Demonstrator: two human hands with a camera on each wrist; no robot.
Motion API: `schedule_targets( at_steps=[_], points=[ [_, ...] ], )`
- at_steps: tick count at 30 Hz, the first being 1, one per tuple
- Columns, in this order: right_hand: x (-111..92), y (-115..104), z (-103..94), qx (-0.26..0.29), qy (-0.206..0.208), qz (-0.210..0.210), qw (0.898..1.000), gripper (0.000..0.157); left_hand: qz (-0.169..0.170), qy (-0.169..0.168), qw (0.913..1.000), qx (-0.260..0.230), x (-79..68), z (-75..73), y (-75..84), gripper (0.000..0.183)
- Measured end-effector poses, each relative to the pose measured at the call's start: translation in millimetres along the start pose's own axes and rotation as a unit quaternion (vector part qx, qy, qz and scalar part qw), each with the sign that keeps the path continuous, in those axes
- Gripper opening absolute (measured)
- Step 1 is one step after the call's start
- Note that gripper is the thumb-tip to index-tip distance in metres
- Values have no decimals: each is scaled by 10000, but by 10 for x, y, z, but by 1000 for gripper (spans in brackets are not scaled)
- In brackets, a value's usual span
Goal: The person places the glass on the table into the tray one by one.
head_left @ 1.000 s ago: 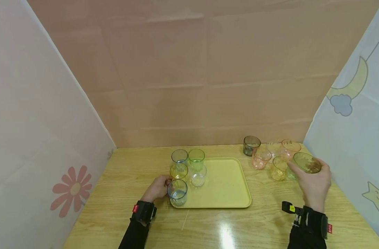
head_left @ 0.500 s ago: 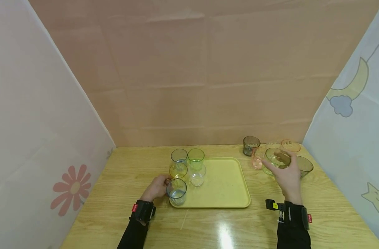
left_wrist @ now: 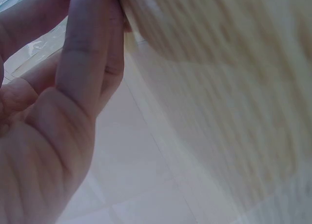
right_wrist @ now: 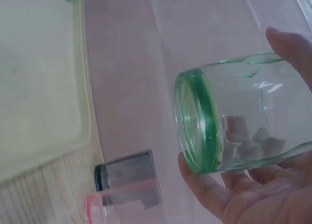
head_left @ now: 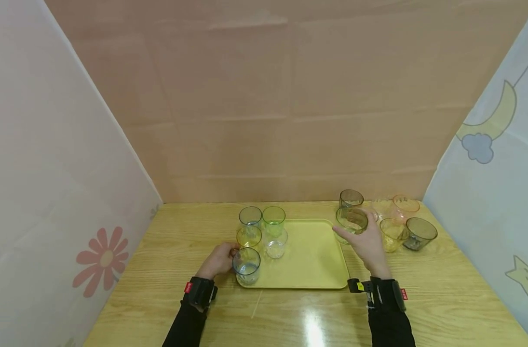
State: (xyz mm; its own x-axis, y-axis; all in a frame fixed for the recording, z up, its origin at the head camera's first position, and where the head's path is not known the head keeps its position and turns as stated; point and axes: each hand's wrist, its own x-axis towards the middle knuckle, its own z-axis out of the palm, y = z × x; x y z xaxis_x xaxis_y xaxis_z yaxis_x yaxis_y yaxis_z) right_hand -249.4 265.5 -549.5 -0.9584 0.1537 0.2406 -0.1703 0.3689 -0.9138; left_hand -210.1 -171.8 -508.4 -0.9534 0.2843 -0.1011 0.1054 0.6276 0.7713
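Note:
My right hand holds a pale green drinking glass above the tray's right edge, thumb on one side and fingers round the other. Its thick green base shows in the right wrist view. My left hand is at the left edge of the yellow tray, beside a blue glass; I cannot tell whether it grips the edge. A yellow glass, a clear glass, a green glass and another blue glass stand at the tray's left side.
Behind my right hand stands a dark grey glass, with a pink glass partly hidden beside it. Further right are a yellow glass, an olive-grey glass, an orange-pink glass and a clear one. Paper walls enclose the wooden table.
My right hand has carried the green glass leftward from the right-hand group to the tray's edge. An olive-grey glass and the yellow glass are uncovered behind it. My left hand has stayed put.

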Motion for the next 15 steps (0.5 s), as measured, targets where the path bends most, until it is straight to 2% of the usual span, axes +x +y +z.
schedule_targets(
  at_steps=[2,7,9,11,15],
  points=[
    [-74,-259,33,-11,-251,26,9997,91,-15,-9,10000,-14,0,-6,2,32],
    [-289,-941,183,337,-697,-263,9967,82,19,19,10000,-7,12,0,-11,32],
    [-348,-1082,260,292,-759,-357,9960,79,6,16,10000,-47,12,2,-12,32],
    [-400,-1222,319,168,-957,-239,9950,80,17,-18,9999,-118,4,2,-7,32],
    [-469,-1284,455,122,-1225,-173,9922,80,-72,-97,9996,-258,-10,3,0,33]
  ],
)
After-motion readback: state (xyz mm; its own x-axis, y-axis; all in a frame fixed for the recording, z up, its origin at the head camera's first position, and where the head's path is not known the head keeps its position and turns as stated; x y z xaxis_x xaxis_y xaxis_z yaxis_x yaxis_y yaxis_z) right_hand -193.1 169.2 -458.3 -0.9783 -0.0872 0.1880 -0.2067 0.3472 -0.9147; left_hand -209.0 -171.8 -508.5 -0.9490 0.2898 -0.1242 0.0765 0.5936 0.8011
